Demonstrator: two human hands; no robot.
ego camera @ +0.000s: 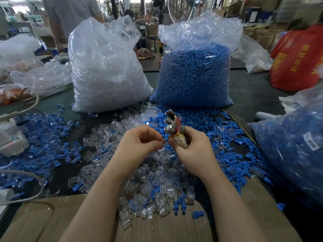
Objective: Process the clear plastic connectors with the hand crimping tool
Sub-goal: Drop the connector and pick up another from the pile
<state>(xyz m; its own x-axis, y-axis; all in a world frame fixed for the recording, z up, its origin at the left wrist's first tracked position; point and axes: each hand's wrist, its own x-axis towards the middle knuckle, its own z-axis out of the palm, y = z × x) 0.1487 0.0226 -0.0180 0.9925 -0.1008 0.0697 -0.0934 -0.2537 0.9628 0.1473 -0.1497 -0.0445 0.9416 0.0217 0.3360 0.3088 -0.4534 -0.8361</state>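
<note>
My right hand (192,147) grips the taped handle of a metal hand crimping tool (173,124), whose red and silver head points up and away from me. My left hand (141,142) hovers just left of the tool with fingers curled, fingertips close to the tool's base; whether it pinches a connector I cannot tell. Loose clear plastic connectors (157,186) lie heaped on the table below both hands, mixed with blue plastic caps (232,154).
A big bag of clear connectors (106,70) and a big bag of blue caps (195,74) stand behind the pile. Another blue-filled bag (293,151) sits at right. Cardboard (52,217) covers the near edge. Cables and a white device (12,142) lie at left.
</note>
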